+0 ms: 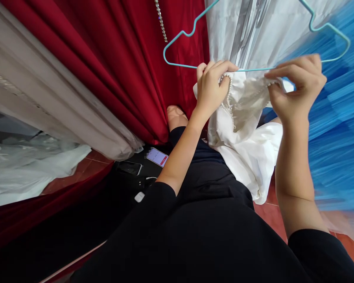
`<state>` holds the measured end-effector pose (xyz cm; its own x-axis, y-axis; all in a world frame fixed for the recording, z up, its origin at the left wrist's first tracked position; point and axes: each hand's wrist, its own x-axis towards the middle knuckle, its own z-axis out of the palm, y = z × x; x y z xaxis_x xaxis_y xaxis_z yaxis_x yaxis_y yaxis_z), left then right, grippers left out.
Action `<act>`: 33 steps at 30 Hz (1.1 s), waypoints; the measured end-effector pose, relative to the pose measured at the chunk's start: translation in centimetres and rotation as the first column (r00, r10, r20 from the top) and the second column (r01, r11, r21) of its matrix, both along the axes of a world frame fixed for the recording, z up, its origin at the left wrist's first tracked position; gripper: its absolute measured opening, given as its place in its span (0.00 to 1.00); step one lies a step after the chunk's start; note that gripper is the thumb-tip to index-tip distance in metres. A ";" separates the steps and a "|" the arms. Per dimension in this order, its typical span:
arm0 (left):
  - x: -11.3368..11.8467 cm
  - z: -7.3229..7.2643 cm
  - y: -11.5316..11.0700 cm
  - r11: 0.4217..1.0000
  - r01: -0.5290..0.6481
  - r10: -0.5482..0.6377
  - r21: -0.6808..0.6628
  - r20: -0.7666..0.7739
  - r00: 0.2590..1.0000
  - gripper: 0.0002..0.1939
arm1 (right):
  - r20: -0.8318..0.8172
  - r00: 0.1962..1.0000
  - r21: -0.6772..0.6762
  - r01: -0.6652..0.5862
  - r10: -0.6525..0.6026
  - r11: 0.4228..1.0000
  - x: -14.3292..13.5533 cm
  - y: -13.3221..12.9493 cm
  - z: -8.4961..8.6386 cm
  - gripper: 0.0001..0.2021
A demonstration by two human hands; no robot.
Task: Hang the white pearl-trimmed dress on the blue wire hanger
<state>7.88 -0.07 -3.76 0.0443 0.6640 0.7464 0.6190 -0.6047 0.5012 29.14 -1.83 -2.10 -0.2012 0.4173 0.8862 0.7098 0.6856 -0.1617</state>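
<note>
A white dress (238,145) with pearl beading along its top edge hangs from between my two hands and drapes over my lap. My left hand (211,84) is closed on the beaded edge, its fingers over the bottom bar of a light blue hanger (179,65). On the other side, my right hand (301,84) pinches the dress's top edge at the same bar; its fingertips are slightly blurred. The hanger's upper part runs out of the top of the view. Whether the cloth is fixed to the bar cannot be made out.
Red cloth (129,70) and pale cloth (47,78) hang at the left, blue pleated fabric (342,133) at the right. White garments (224,31) hang ahead. On a black surface beside me lie a lit phone (157,157), a dark phone (130,168) and a small white case (139,197).
</note>
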 end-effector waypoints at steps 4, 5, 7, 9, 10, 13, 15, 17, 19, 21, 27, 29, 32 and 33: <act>-0.4 0.3 -0.5 0.998 0.046 -0.046 -0.045 0.022 0.999 0.12 | 0.035 0.999 0.046 -0.020 0.019 0.999 -3.6 1.3 0.9 0.16; -0.5 0.3 -0.6 0.997 0.075 -0.074 -0.037 0.031 0.997 0.12 | 0.041 0.999 -0.020 0.008 -0.007 1.000 -3.9 1.8 0.6 0.14; -1.0 -0.4 -0.7 0.988 0.154 -0.154 0.000 0.072 0.985 0.13 | 0.050 0.996 -0.126 0.083 -0.077 0.989 -4.2 2.5 0.0 0.08; -1.4 -1.9 -0.7 0.981 0.179 -0.190 0.070 0.193 0.963 0.15 | 0.048 0.991 -0.159 0.132 -0.126 0.978 -4.1 2.7 -0.6 0.05; -1.7 -2.9 -0.6 0.983 0.144 -0.172 0.117 0.284 0.943 0.16 | 0.044 0.989 -0.156 0.144 -0.139 0.977 -4.0 2.7 -0.7 0.05; -3.1 -6.1 0.3 0.972 -0.067 -0.073 0.226 0.556 0.828 0.16 | 0.031 0.988 -0.140 0.151 -0.149 0.978 -3.9 2.5 -0.8 0.04; -4.8 -7.4 1.4 0.947 -0.195 -0.030 0.257 0.673 0.739 0.15 | 0.046 0.984 -0.147 0.179 -0.174 0.973 -4.0 2.4 -0.8 0.05; -7.0 -7.4 2.7 0.909 -0.293 -0.018 0.295 0.731 0.682 0.15 | 0.060 0.978 -0.156 0.205 -0.198 0.966 -4.1 2.4 -0.9 0.05; -9.4 -6.0 3.8 0.857 -0.373 -0.018 0.354 0.746 0.666 0.14 | 0.053 0.977 -0.144 0.212 -0.206 0.967 -4.1 2.4 -1.0 0.03; -11.5 -3.5 4.7 0.809 -0.411 -0.025 0.420 0.724 0.690 0.13 | 0.031 0.980 -0.117 0.199 -0.197 0.973 -4.1 2.3 -1.0 0.02; -13.2 4.1 5.2 0.901 -0.242 0.028 0.361 0.507 0.861 0.14 | -0.025 0.990 -0.054 0.139 -0.140 0.989 -4.6 2.0 -0.9 0.07; -12.2 5.3 5.0 0.945 -0.177 0.053 0.276 0.402 0.914 0.14 | -0.018 0.989 -0.063 0.148 -0.150 0.987 -4.7 2.2 -1.0 0.06; -10.0 6.0 5.0 0.951 -0.106 0.023 0.292 0.275 0.961 0.16 | -0.010 0.988 -0.069 0.154 -0.155 0.986 -4.7 2.3 -1.1 0.05; -9.2 6.1 4.9 0.943 -0.076 -0.005 0.323 0.244 0.970 0.17 | -0.010 0.987 -0.070 0.160 -0.162 0.985 -4.6 2.3 -1.1 0.05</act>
<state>-1.32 4.85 2.39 -0.1804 0.3786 0.9078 0.5305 -0.7397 0.4139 24.54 0.46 -3.21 -0.1131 0.5032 0.8567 0.8071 0.5494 -0.2161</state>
